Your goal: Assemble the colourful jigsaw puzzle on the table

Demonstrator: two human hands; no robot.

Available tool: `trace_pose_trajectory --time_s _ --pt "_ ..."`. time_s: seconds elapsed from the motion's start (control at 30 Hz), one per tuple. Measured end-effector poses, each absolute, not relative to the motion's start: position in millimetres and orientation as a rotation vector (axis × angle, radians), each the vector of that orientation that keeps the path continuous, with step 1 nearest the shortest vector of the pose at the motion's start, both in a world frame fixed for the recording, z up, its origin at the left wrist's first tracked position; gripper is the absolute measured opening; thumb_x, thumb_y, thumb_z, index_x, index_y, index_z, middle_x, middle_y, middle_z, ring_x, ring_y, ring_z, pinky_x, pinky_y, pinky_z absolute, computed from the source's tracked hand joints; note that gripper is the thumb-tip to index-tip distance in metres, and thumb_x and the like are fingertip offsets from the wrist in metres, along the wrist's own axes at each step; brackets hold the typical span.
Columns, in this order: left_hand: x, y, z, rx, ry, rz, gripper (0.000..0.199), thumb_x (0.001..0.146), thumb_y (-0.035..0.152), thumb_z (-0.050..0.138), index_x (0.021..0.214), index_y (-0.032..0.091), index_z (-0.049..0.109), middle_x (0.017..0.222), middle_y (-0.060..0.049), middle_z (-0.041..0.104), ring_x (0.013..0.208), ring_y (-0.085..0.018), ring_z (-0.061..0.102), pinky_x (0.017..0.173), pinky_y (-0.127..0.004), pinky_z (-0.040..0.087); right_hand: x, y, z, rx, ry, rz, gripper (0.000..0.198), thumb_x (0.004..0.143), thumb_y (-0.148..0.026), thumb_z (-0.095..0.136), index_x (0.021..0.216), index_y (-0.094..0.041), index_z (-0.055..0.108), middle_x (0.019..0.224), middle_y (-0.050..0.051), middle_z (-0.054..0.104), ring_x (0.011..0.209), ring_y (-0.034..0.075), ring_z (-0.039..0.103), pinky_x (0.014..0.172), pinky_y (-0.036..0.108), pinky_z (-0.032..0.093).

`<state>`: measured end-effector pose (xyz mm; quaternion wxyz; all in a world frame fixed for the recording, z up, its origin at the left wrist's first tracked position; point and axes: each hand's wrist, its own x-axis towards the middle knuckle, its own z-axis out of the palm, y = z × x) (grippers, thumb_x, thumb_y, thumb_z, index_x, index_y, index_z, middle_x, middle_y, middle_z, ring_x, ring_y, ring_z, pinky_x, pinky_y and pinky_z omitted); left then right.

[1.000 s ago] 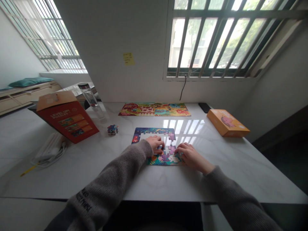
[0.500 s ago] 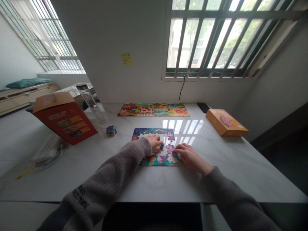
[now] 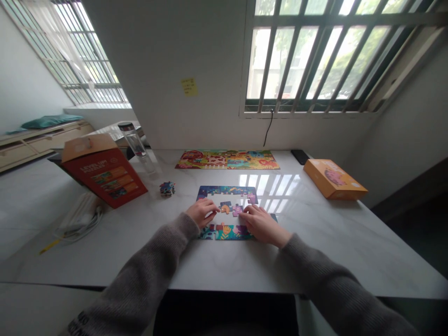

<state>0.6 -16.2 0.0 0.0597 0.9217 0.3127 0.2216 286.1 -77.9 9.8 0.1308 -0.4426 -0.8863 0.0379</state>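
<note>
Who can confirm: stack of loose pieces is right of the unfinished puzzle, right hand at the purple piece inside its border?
Wrong side: the head view shows the stack of loose pieces left of the unfinished puzzle. The right hand is at the purple piece inside its border.

This looked like a room in a home: a sheer white curtain hung by a slanting barred window, a teal cushion lay on a low cream drawer unit, and a flat, colourful jigsaw puzzle sat on the glossy white marble-patterned bench below another barred window.
</note>
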Motion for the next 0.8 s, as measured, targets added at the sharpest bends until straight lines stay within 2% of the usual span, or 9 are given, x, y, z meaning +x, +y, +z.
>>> trace_pose_trajectory --time_s 0.17,0.27,0.43,0.8 --pt "-16 -48 -6 2.586 0.932 0.817 0.021 0.095 0.019 0.049 0.097 0.019 0.070 0.092 -0.007 0.066 0.089 -0.020 0.060 0.087 -0.034 0.051 259 -89 10 -1.122 -2.536 0.138 0.031 0.098 -0.028 0.056 0.128 -0.020 0.059 0.120 0.012 0.059 0.110 0.025 0.052 0.096 0.042 0.044" --pt "-16 -56 -12 2.487 0.951 0.810 0.021 0.090 0.014 0.051 0.096 0.018 0.070 0.092 -0.006 0.065 0.089 -0.019 0.060 0.085 -0.033 0.052 247 -95 9 -1.034 -2.578 0.213 0.034 0.095 -0.034 0.062 0.126 -0.022 0.059 0.117 0.011 0.058 0.111 0.026 0.051 0.097 0.042 0.045" --pt "-13 -56 -20 2.458 0.994 0.772 0.021 0.080 0.007 0.056 0.090 0.018 0.071 0.091 -0.005 0.064 0.090 -0.019 0.059 0.084 -0.031 0.052 239 -94 2 -1.006 -2.530 0.326 0.031 0.093 -0.031 0.066 0.122 -0.025 0.062 0.111 0.008 0.056 0.108 0.024 0.051 0.098 0.041 0.046" --pt "-13 -54 -22 2.473 0.959 0.749 0.021 0.078 0.006 0.057 0.085 0.019 0.071 0.091 -0.004 0.062 0.093 -0.020 0.057 0.089 -0.033 0.049 234 -95 -8 -0.940 -2.425 0.388 0.032 0.094 -0.028 0.065 0.126 -0.029 0.063 0.108 0.008 0.057 0.106 0.024 0.051 0.098 0.042 0.047"
